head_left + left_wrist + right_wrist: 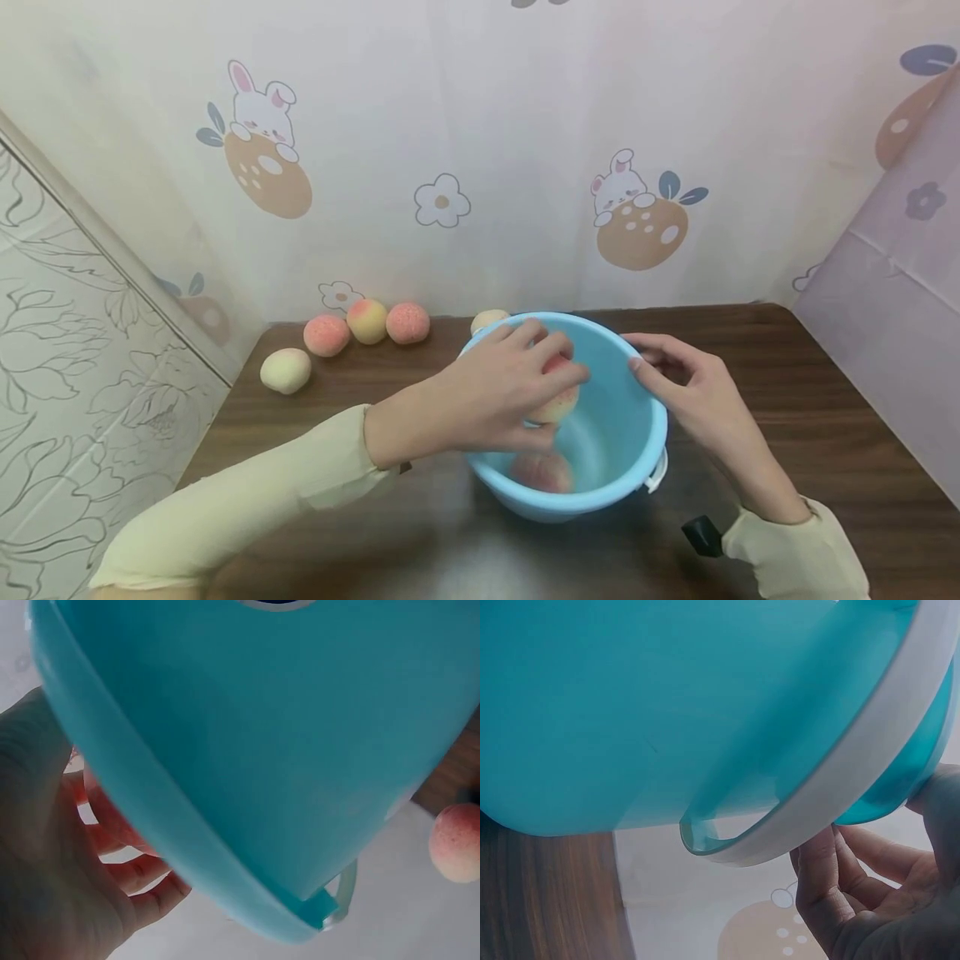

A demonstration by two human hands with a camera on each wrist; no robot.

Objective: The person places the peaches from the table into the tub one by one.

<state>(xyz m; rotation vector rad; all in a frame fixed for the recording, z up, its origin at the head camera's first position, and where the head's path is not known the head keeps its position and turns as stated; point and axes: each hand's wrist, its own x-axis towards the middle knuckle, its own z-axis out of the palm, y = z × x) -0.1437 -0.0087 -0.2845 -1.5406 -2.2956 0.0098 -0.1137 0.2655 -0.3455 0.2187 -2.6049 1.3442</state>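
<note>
My left hand (pixel 491 396) is over the mouth of a light blue bucket (pixel 615 433), its fingers curled round a pink-and-yellow peach (pixel 558 405). In the left wrist view the bucket's wall hides part of that peach (pixel 112 817). Another pinkish peach (pixel 542 473) lies on the bucket's bottom. At the far right side, my right hand (pixel 697 396) pinches the bucket's rim, thumb on the near side and fingers outside. The white handle (pixel 855 765) hangs down along the bucket's outer wall.
On the dark wooden table (pixel 787 417), a pale peach (pixel 286 371) and several pinkish or yellow peaches (pixel 326 335) lie at the back left. A pale peach (pixel 489 319) is partly hidden behind the bucket. A printed curtain (pixel 510 108) hangs along the table's back edge.
</note>
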